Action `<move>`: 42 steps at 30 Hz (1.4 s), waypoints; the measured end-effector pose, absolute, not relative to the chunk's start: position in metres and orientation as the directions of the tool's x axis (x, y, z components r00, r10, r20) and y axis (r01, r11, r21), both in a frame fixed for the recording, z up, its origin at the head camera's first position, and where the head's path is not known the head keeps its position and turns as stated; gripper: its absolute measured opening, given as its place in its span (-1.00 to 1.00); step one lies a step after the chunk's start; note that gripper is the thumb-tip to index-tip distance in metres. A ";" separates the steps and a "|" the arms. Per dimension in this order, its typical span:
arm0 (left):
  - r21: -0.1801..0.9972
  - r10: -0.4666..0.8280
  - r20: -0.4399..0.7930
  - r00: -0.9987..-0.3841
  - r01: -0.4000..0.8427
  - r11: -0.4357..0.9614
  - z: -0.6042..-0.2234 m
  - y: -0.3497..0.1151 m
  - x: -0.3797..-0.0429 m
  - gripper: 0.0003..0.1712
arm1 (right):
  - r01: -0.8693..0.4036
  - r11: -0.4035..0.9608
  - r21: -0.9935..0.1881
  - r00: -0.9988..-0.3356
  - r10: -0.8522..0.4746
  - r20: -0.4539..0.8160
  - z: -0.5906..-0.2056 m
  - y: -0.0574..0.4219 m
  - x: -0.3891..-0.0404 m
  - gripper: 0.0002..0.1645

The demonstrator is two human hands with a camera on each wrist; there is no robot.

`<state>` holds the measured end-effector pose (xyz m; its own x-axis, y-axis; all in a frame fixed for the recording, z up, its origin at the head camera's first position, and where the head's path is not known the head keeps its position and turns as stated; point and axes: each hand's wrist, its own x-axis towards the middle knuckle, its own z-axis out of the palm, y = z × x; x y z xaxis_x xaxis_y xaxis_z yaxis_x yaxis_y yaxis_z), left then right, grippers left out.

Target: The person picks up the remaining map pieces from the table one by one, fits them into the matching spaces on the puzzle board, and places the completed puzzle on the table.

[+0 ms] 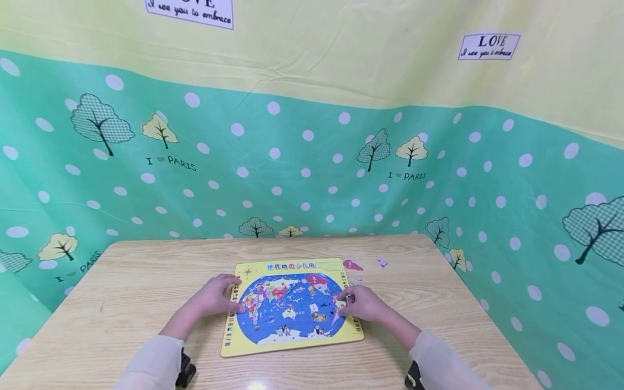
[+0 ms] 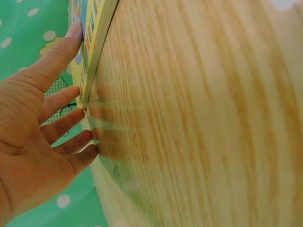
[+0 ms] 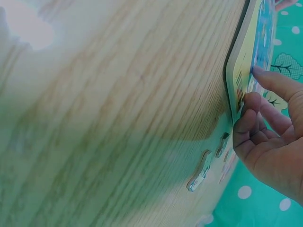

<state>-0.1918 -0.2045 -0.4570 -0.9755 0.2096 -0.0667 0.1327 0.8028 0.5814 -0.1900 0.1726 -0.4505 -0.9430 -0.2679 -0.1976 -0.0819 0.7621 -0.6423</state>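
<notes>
A yellow-framed world map puzzle board [image 1: 292,348] lies flat on the table, its blue map [image 1: 302,304] mostly filled with coloured pieces. My left hand [image 1: 216,296] rests at the board's left edge, its thumb on the map's rim. In the left wrist view the fingers of this hand [image 2: 42,123] are spread and loosely bent beside the edge. At the right edge, my right hand [image 1: 364,303] has thumb and forefinger on either side of a pale and pink puzzle piece [image 1: 340,305]. The right wrist view shows its other fingers curled; whether it pinches the piece is hidden.
Beyond the board's upper right corner lie loose puzzle pieces: a red one [image 1: 353,265], a purple one [image 1: 382,262] and a small pink one [image 1: 359,278]. The wooden table [image 1: 161,265] meets a green dotted curtain [image 1: 302,184] at the back and right.
</notes>
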 end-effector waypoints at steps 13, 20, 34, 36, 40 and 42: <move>0.572 0.203 -0.069 -0.977 0.128 0.810 -0.458 -0.205 -0.192 -0.03 | -0.115 0.732 -0.672 -0.945 -0.288 -0.152 -0.447 0.182 -0.190 -0.69; 0.581 0.201 -0.067 -0.977 0.126 0.804 -0.458 -0.205 -0.193 -0.04 | -0.114 0.712 -0.693 -0.953 -0.276 -0.127 -0.441 0.192 -0.192 -0.72; 0.581 0.210 -0.066 -0.975 0.133 0.803 -0.456 -0.204 -0.191 -0.02 | -0.026 0.757 -0.653 -0.979 -0.152 -0.137 -0.437 0.210 -0.196 -0.80; 0.578 0.214 -0.063 -0.975 0.139 0.804 -0.456 -0.204 -0.191 -0.01 | -0.009 0.759 -0.651 -0.981 -0.132 -0.140 -0.437 0.213 -0.197 -0.80; 0.576 0.218 -0.060 -0.974 0.145 0.805 -0.456 -0.204 -0.191 0.00 | 0.009 0.757 -0.654 -0.985 -0.107 -0.138 -0.437 0.217 -0.199 -0.79; 0.577 0.217 -0.064 -0.974 0.142 0.804 -0.456 -0.205 -0.191 0.00 | 0.012 0.759 -0.651 -0.985 -0.102 -0.137 -0.438 0.220 -0.199 -0.80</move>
<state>-0.1909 -0.2045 -0.4558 -0.9741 0.2171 -0.0637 0.1415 0.8042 0.5773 -0.1992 0.2195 -0.4378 -0.9854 -0.1018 -0.1368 0.0118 0.7594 -0.6505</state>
